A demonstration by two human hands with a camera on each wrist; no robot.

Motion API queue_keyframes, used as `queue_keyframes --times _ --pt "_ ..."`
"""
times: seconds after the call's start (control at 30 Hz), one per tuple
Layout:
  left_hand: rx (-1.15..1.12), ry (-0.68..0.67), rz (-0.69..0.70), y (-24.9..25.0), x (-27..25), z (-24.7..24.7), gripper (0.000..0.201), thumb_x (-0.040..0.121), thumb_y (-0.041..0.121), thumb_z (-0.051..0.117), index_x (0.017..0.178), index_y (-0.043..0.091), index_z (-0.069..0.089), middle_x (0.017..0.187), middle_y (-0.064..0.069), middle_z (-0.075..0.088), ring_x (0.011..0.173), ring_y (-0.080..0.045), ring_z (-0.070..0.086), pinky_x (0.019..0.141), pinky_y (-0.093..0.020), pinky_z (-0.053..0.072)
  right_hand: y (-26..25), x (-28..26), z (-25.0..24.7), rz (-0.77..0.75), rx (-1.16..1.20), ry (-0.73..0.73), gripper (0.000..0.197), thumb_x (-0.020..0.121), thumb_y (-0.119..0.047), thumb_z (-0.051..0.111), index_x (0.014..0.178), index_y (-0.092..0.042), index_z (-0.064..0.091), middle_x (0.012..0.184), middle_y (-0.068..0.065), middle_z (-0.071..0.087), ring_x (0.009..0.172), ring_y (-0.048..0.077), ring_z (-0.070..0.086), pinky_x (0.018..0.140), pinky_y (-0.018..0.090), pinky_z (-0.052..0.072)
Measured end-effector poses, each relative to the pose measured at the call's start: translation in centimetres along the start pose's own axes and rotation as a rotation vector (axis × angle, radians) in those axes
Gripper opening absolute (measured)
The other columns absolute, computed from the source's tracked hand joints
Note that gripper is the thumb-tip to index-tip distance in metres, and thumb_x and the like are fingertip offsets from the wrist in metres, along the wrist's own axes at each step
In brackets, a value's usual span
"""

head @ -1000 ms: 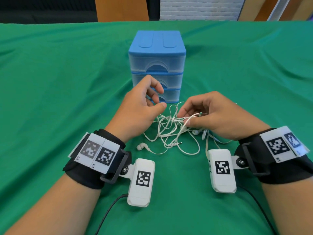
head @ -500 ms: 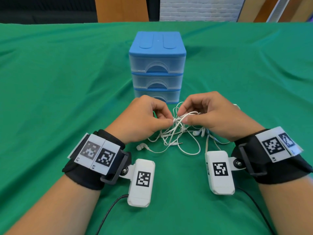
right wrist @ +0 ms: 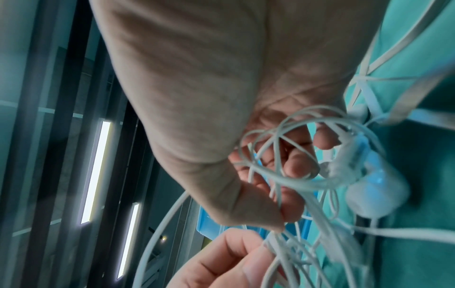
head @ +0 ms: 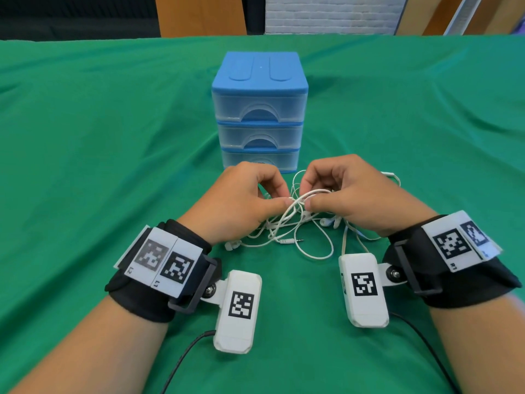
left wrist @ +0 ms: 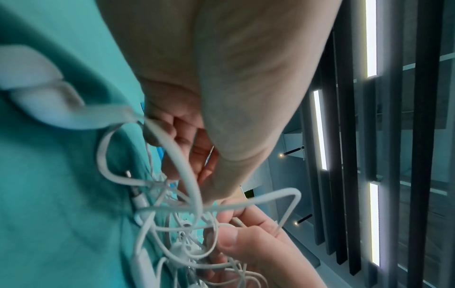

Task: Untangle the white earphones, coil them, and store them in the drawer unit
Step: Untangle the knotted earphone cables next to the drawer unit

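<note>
A green cloth point(head: 85, 137) is spread over the whole table. A blue drawer unit point(head: 260, 109) with three translucent drawers is stood upright at centre, all three drawers closed.

Just in front of the unit, both hands are raised slightly over the cloth, thumbs facing each other. Black wrist straps with white marker plates and white camera modules are worn on both forearms.

The left hand point(head: 238, 203) is curled, and a strand of the white earphones point(head: 295, 223) is pinched between thumb and forefinger. The right hand point(head: 352, 194) is curled likewise, and the cable bundle is pinched at the thumb tip; several loops are seen draped through its fingers point(right wrist: 295, 165) in the right wrist view. The two pinch points are almost touching.

The earphones are still tangled: a knot of loops is held between the hands, and the rest is trailed down onto the cloth below and between the wrists. One earbud point(head: 231, 245) is lying on the cloth by the left wrist, another earbud point(head: 326, 221) is seen under the right hand. The jack plug point(head: 292, 240) is resting on the cloth between the hands, pointed right. A cable loop is extended past the right hand toward the unit's right side.
</note>
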State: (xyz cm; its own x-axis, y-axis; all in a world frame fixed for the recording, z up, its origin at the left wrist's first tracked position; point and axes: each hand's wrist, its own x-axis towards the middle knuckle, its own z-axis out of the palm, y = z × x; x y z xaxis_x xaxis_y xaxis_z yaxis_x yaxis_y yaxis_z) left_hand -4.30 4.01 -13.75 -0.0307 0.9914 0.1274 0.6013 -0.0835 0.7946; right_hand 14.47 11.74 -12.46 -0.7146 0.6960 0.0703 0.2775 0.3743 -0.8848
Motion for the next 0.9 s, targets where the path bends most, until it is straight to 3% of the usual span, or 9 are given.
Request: queue_keyframes --times 0.17,0.27,0.4,0.57,0.67,0.77,0.83,0.9 --pt "-0.168 0.010 -0.025 -0.12 0.22 0.06 0.008 0.085 0.017 0.079 0.081 0.015 0.071 0.064 0.008 0.063 0.055 -0.010 0.049 0.056 -0.022 0.039 0.29 0.22 0.03 0.003 -0.019 0.057 0.013 0.069 -0.017 0.075 0.079 -0.012 0.069 0.076 0.024 0.069 0.064 0.023 0.056 0.064 0.040 0.044" --pt "-0.200 0.049 -0.021 -0.06 0.26 -0.02 0.008 0.084 0.013 0.078 0.080 0.014 0.072 0.065 0.006 0.062 0.058 -0.010 0.048 0.059 -0.022 0.039 0.16 0.26 0.24 -0.003 -0.027 0.068 0.013 0.068 -0.016 0.075 0.079 -0.012 0.069 0.074 0.021 0.070 0.063 0.024 0.058 0.063 0.041 0.046" --pt "-0.163 0.101 -0.024 -0.05 0.24 -0.13 0.009 0.085 0.016 0.076 0.080 0.016 0.069 0.067 0.012 0.062 0.055 -0.013 0.049 0.056 -0.025 0.039 0.37 0.41 0.34 0.027 -0.049 0.117 0.011 0.067 -0.017 0.071 0.076 -0.012 0.067 0.072 0.020 0.069 0.060 0.021 0.054 0.060 0.039 0.045" --pt "-0.195 0.045 -0.039 0.17 0.11 0.12 0.009 0.089 0.011 0.073 0.087 0.006 0.065 0.072 0.002 0.065 0.053 -0.015 0.062 0.052 -0.025 0.041 0.18 0.39 0.43 0.053 -0.032 0.148 0.012 0.067 -0.017 0.067 0.075 -0.009 0.065 0.070 0.022 0.067 0.058 0.020 0.050 0.059 0.039 0.042" --pt "-0.195 0.051 -0.031 0.19 0.12 0.02 0.010 0.088 0.013 0.076 0.086 0.008 0.067 0.070 0.001 0.064 0.055 -0.018 0.060 0.055 -0.025 0.043 -0.14 0.27 0.59 0.016 0.002 0.115 0.009 0.070 -0.010 0.070 0.077 -0.008 0.065 0.072 0.026 0.065 0.060 0.022 0.051 0.058 0.047 0.047" --pt "-0.183 0.043 -0.028 0.11 0.11 -0.03 0.009 0.085 0.016 0.077 0.083 0.014 0.069 0.073 0.001 0.067 0.057 -0.018 0.058 0.062 -0.034 0.048 -0.21 0.30 0.81 0.007 0.024 0.090 0.011 0.070 -0.011 0.072 0.078 -0.008 0.064 0.075 0.029 0.065 0.062 0.025 0.053 0.059 0.056 0.050" --pt "-0.177 0.034 -0.022 0.27 0.04 0.03 0.010 0.085 0.020 0.077 0.081 0.016 0.069 0.072 0.004 0.067 0.058 -0.017 0.058 0.063 -0.034 0.049 -0.07 0.38 0.88 0.011 0.025 0.100 0.013 0.068 -0.012 0.072 0.078 -0.007 0.064 0.074 0.029 0.065 0.062 0.024 0.053 0.059 0.051 0.049" --pt "-0.171 0.023 -0.027 0.59 -0.06 0.10 0.011 0.088 0.019 0.075 0.080 0.016 0.069 0.064 0.011 0.064 0.056 -0.015 0.056 0.057 -0.025 0.044 0.15 0.43 0.86 0.018 0.037 0.122 0.012 0.067 -0.012 0.071 0.077 -0.008 0.064 0.073 0.027 0.066 0.060 0.022 0.054 0.059 0.045 0.046"
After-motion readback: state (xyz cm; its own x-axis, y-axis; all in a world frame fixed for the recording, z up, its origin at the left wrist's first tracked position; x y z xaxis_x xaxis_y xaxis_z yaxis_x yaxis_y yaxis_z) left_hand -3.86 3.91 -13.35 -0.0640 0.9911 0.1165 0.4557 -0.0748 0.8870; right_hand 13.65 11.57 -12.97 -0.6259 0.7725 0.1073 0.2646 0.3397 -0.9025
